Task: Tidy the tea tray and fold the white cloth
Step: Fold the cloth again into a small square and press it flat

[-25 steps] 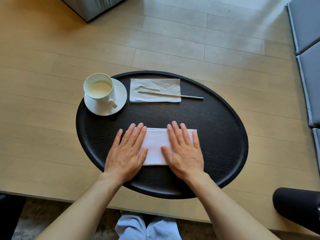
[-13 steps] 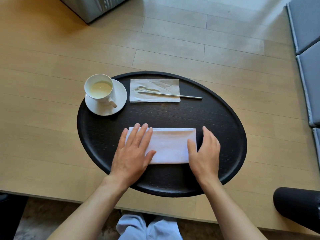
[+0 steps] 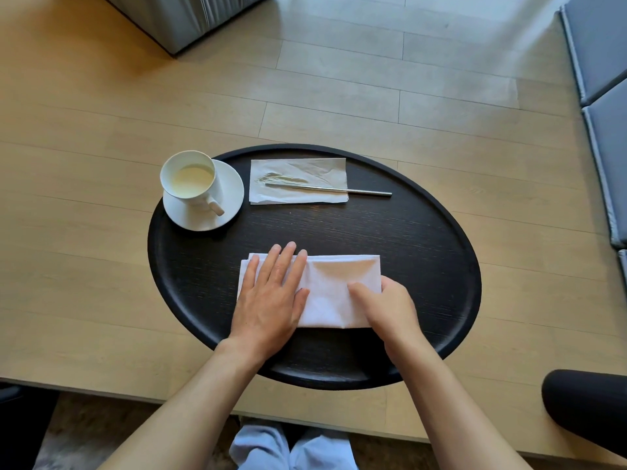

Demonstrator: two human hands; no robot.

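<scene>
A folded white cloth (image 3: 334, 290) lies as a flat rectangle on the front half of the black oval tray (image 3: 441, 266). My left hand (image 3: 271, 296) rests flat on the cloth's left part, fingers spread. My right hand (image 3: 386, 307) pinches the cloth's right edge, thumb on top and fingers tucked under it. At the back left of the tray a white cup (image 3: 190, 181) of pale tea stands on its saucer (image 3: 230, 198). A metal straw (image 3: 339, 189) lies across a paper napkin (image 3: 298, 173) at the back.
The tray sits on a light wooden table (image 3: 84, 198) whose front edge runs just below the tray. A dark rounded object (image 3: 587, 405) is at the lower right. Grey cushions (image 3: 604, 62) line the right side, and a grey box (image 3: 183, 18) stands at the far back.
My right hand slid off the top of the cloth to its right edge and took hold of it. My left hand stayed flat on the cloth's left part.
</scene>
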